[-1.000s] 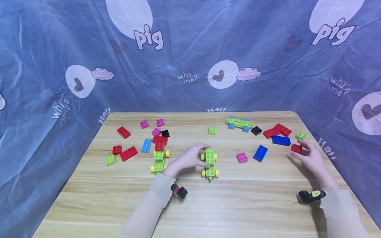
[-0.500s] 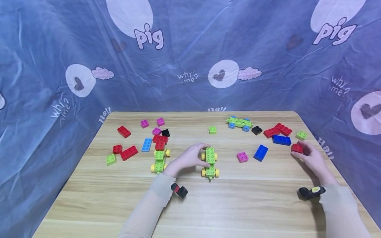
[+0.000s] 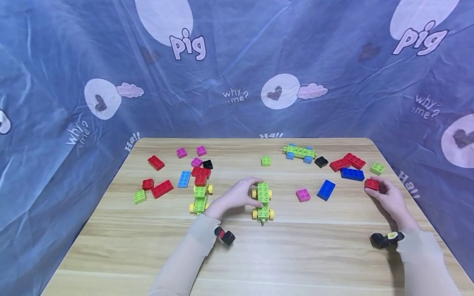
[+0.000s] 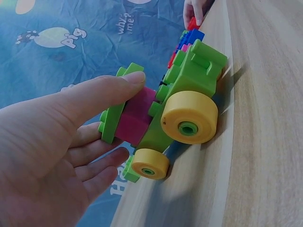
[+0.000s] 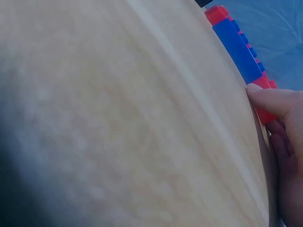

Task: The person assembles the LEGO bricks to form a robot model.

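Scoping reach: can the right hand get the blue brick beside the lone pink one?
Probably yes: bare table lies between the right hand and that blue brick, but the hand pinches a red brick, so it likely must release that first.

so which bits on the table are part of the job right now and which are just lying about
In the job, seemingly:
green car with yellow wheels, held by the left hand
red brick, pinched by the right hand

Lying about, for now:
blue-wheeled car
other yellow-wheeled car
light blue brick
dark blue bricks
black bricks
loose pink bricks
loose green bricks
other red bricks
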`<state>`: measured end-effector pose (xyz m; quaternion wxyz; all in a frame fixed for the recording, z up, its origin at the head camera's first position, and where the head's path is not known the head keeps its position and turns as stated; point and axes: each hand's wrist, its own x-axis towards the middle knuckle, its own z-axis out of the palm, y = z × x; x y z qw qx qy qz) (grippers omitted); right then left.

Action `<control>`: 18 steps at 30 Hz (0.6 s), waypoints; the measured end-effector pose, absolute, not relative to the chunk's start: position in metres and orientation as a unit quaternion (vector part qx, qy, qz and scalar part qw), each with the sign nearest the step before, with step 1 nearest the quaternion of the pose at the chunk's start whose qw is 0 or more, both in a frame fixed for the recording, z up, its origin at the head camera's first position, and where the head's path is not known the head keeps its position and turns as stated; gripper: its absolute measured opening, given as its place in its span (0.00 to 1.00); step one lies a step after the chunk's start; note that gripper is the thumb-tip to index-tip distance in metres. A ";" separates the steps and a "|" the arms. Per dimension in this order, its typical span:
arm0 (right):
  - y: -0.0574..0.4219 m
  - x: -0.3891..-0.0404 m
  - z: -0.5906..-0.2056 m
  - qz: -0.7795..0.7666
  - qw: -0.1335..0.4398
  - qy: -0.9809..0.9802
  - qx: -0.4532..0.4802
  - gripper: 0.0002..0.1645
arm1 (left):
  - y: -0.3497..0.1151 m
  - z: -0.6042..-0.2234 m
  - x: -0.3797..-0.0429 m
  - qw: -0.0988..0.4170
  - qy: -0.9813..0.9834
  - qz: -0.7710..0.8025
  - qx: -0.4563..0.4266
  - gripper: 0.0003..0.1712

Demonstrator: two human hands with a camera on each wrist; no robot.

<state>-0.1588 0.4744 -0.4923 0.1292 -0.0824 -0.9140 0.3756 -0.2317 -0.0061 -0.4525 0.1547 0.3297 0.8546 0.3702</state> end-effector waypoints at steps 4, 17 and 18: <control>0.475 -0.160 -0.492 0.370 0.127 -0.916 -0.083 0.35 | -0.006 -0.452 -0.231 0.156 0.854 0.373 0.328 0.48; 0.467 -0.164 -0.483 0.367 0.109 -0.915 -0.129 0.36 | -0.006 -0.453 -0.233 0.157 0.852 0.375 0.332 0.48; 0.466 -0.164 -0.482 0.361 0.106 -0.917 -0.132 0.36 | -0.006 -0.453 -0.233 0.158 0.851 0.375 0.332 0.48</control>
